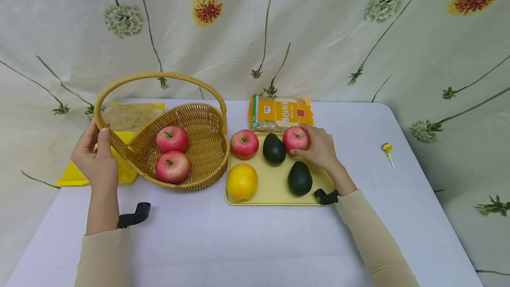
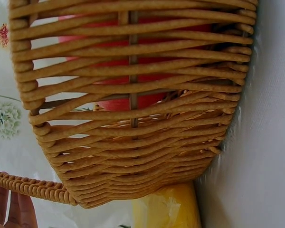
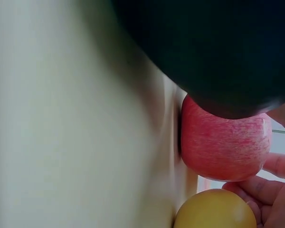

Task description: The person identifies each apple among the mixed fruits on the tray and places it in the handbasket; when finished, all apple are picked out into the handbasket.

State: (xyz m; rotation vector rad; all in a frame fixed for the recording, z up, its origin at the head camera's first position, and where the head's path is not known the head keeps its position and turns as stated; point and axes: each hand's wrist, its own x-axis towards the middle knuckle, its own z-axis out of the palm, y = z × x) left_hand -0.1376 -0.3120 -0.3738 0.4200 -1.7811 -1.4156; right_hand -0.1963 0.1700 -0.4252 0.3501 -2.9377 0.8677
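My left hand (image 1: 95, 156) grips the handle of a wicker basket (image 1: 207, 145) low on its left side. Two red apples (image 1: 172, 139) lie in the basket; the left wrist view shows red through its woven wall (image 2: 133, 128). My right hand (image 1: 318, 147) holds another red apple (image 1: 295, 138) at the back of a pale yellow tray (image 1: 267, 185), thumb in front and fingers behind. Beside this apple are two dark avocados (image 1: 274, 149). A further apple (image 1: 245, 144) and an orange (image 1: 241, 182) sit at the tray's left. Close under my right fingers is a yellow round fruit (image 3: 216, 211), hidden in the head view.
An orange-and-clear food packet (image 1: 280, 112) lies behind the tray. Yellow packaging (image 1: 127, 169) and a clear-fronted bag (image 1: 131, 116) are behind and left of the basket. A lollipop (image 1: 387, 149) lies at the right. A flowered cloth hangs behind the table.
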